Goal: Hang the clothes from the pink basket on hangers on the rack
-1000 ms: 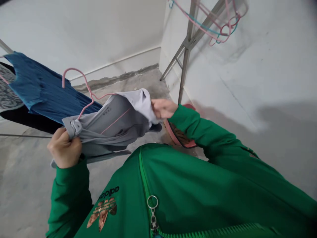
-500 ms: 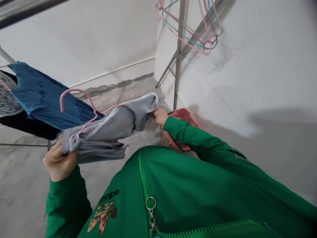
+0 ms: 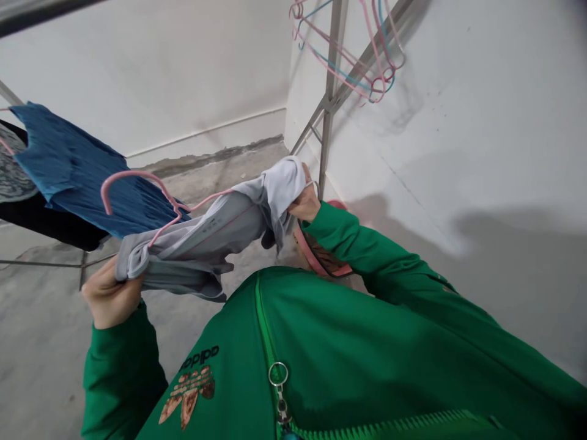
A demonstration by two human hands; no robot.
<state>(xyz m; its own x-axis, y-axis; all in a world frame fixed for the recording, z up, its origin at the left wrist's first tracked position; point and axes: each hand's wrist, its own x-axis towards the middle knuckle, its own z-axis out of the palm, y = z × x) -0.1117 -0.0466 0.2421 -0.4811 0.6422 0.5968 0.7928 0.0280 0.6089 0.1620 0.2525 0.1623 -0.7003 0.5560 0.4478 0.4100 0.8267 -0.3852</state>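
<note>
A light grey garment [image 3: 211,235] stretches between my two hands, with a pink hanger [image 3: 167,195] inside its neck opening. The hanger's hook sticks up and points to the left. My left hand [image 3: 112,293] is closed on the garment's bunched left end, by one hanger arm. At the other end my right hand [image 3: 306,198] grips the bunched cloth, its fingers partly hidden behind the fabric. The hanger's right arm runs under the cloth, so its tip cannot be made out.
A blue garment [image 3: 87,165] and a black one [image 3: 50,217] hang at the left. Several pink and blue hangers [image 3: 353,70] hang from a metal rack [image 3: 328,104] by the right wall. Behind my right forearm, a pink basket [image 3: 314,253] stands on the concrete floor.
My right hand has risen slightly and moved right, pulling its end of the garment further out. The left hand keeps its hold almost in place.
</note>
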